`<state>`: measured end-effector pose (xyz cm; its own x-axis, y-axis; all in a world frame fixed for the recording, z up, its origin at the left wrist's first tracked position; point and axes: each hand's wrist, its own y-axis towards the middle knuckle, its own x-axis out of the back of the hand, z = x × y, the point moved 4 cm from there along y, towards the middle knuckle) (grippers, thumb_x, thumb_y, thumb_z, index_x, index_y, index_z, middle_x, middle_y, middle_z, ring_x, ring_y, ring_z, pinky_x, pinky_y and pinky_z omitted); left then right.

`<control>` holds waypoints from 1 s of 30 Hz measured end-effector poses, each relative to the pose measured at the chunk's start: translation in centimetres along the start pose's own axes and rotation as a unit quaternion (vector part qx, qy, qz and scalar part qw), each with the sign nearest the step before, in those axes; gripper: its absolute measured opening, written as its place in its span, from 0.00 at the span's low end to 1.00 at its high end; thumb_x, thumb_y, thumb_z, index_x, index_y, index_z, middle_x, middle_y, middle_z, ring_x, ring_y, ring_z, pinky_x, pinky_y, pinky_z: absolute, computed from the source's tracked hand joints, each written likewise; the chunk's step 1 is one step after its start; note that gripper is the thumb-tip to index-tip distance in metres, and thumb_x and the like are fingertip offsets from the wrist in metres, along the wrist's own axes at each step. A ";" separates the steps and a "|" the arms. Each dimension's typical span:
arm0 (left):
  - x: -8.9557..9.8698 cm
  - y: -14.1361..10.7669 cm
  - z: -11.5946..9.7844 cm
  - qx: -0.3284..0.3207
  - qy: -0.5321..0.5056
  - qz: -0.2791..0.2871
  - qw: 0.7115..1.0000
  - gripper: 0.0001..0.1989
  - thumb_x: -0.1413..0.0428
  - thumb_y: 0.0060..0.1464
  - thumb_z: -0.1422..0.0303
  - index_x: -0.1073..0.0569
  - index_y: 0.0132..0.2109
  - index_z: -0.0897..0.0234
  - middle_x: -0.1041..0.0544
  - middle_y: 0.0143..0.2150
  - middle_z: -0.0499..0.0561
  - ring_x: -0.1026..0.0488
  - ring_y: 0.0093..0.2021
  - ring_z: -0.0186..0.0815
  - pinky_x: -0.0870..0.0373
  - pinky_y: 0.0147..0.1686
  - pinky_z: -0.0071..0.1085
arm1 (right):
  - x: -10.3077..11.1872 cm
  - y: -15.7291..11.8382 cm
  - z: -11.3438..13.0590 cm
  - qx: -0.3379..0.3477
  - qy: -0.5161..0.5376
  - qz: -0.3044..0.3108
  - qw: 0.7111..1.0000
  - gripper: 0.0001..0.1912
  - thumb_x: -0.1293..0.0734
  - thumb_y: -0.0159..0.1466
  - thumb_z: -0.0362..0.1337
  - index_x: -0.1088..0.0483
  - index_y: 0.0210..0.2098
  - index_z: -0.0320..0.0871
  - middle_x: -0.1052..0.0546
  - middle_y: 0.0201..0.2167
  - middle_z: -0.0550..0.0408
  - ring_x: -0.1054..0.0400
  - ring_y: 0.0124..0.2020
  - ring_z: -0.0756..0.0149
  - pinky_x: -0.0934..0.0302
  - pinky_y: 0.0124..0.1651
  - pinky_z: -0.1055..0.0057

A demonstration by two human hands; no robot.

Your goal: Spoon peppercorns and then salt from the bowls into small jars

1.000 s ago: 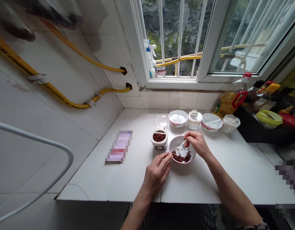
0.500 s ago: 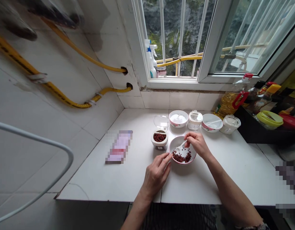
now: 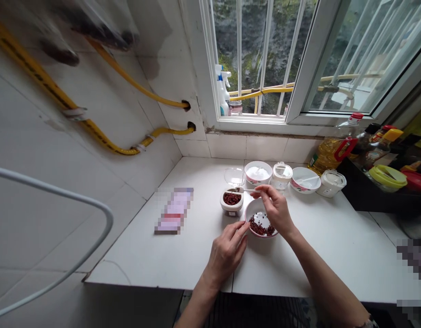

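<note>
A small white spoon (image 3: 249, 190) is pinched in the fingertips of my right hand (image 3: 276, 207), its head over the edge of an open seasoning jar (image 3: 231, 211). Dark red peppercorns, by their look Sichuan pepper, fill the jar, and its clear lid (image 3: 234, 176) stands flipped up behind. Just right of the jar sits a white bowl (image 3: 255, 207) with a pink rim, partly covered by my right hand. More of the peppercorns (image 3: 259, 227) lie in its bottom. My left hand (image 3: 227, 250) rests on the counter side of the bowl, fingertips gripping its left rim.
Behind stand a bowl of white powder (image 3: 258, 173), a white lidded jar (image 3: 282, 176), a flowered bowl with a spoon (image 3: 304, 180) and another jar (image 3: 332, 183). An oil bottle (image 3: 330, 150) and a dark condiment rack (image 3: 367, 200) are at right. A blurred packet (image 3: 174, 212) lies left.
My right hand has lifted the spoon out of the bowl and moved it up and left to the jar. My left hand stays at the bowl's rim. The view has shifted slightly.
</note>
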<state>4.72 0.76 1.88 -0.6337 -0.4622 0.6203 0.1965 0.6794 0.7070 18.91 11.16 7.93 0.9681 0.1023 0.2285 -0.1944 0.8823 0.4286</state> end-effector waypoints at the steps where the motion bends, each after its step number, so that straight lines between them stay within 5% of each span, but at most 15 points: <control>1: 0.0 0.0 0.0 0.000 -0.001 -0.001 1.000 0.19 0.51 0.64 0.76 0.32 0.60 0.63 0.24 0.49 0.57 0.24 0.48 0.38 0.23 0.46 0.31 | -0.5 -0.1 0.4 0.047 -0.043 0.007 0.998 0.08 0.40 0.69 0.37 0.30 0.41 0.45 0.18 0.35 0.50 0.22 0.39 0.61 0.31 0.46 0.61; 4: 0.0 0.0 0.0 0.001 -0.004 -0.004 1.000 0.18 0.51 0.64 0.76 0.32 0.59 0.64 0.24 0.49 0.57 0.24 0.48 0.38 0.23 0.46 0.32 | -1.6 -0.5 1.5 0.182 -0.154 0.025 0.971 0.10 0.42 0.69 0.31 0.29 0.41 0.46 0.17 0.35 0.51 0.23 0.38 0.61 0.37 0.55 0.56; 7: -0.1 0.0 0.0 0.002 -0.004 -0.003 1.000 0.18 0.51 0.64 0.76 0.31 0.59 0.64 0.24 0.49 0.57 0.24 0.48 0.38 0.23 0.46 0.32 | -1.2 -0.7 1.9 0.218 -0.181 0.012 0.959 0.11 0.42 0.69 0.30 0.29 0.42 0.46 0.17 0.36 0.52 0.23 0.36 0.62 0.39 0.57 0.56; 12: 0.0 0.0 -0.1 0.004 -0.003 -0.004 1.000 0.19 0.50 0.63 0.76 0.32 0.60 0.62 0.24 0.50 0.57 0.24 0.49 0.38 0.23 0.46 0.31 | 2.4 -0.3 1.2 0.099 -0.161 -0.028 0.982 0.08 0.40 0.67 0.33 0.29 0.37 0.45 0.19 0.30 0.52 0.25 0.36 0.59 0.34 0.46 0.62; 15: 0.1 0.0 -0.1 0.003 -0.005 -0.002 1.000 0.19 0.50 0.63 0.77 0.32 0.60 0.62 0.24 0.50 0.56 0.24 0.49 0.38 0.23 0.46 0.31 | 3.8 0.0 0.0 0.050 -0.219 0.008 0.974 0.09 0.40 0.62 0.31 0.29 0.30 0.45 0.22 0.21 0.56 0.27 0.32 0.60 0.35 0.44 0.63; 20: 0.1 0.1 0.0 0.004 -0.002 0.002 1.000 0.19 0.49 0.63 0.77 0.32 0.60 0.62 0.24 0.50 0.56 0.24 0.49 0.37 0.23 0.48 0.31 | 2.7 -0.2 -1.4 0.037 -0.290 0.099 0.951 0.10 0.41 0.57 0.28 0.32 0.24 0.45 0.23 0.21 0.58 0.30 0.28 0.64 0.40 0.53 0.61; 24: 0.1 0.1 -0.1 0.008 -0.001 0.002 1.000 0.20 0.50 0.64 0.75 0.32 0.61 0.60 0.23 0.50 0.55 0.24 0.49 0.37 0.23 0.48 0.32 | 1.5 -0.6 -1.4 -0.001 -0.226 0.143 0.964 0.11 0.42 0.56 0.28 0.34 0.22 0.45 0.26 0.16 0.59 0.30 0.26 0.65 0.38 0.47 0.64; 30: 0.1 0.0 -0.1 0.008 0.000 0.009 1.000 0.20 0.50 0.64 0.76 0.33 0.61 0.60 0.24 0.50 0.56 0.24 0.48 0.38 0.23 0.47 0.33 | 2.8 -0.4 -2.4 -0.180 -0.042 0.091 0.979 0.06 0.41 0.52 0.34 0.32 0.24 0.45 0.26 0.14 0.59 0.32 0.19 0.66 0.39 0.26 0.71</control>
<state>4.70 0.67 1.95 -0.6298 -0.4501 0.6331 0.1966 0.6961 0.6905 22.09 12.24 6.30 0.9033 0.2487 0.3495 -0.2805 0.9589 0.0424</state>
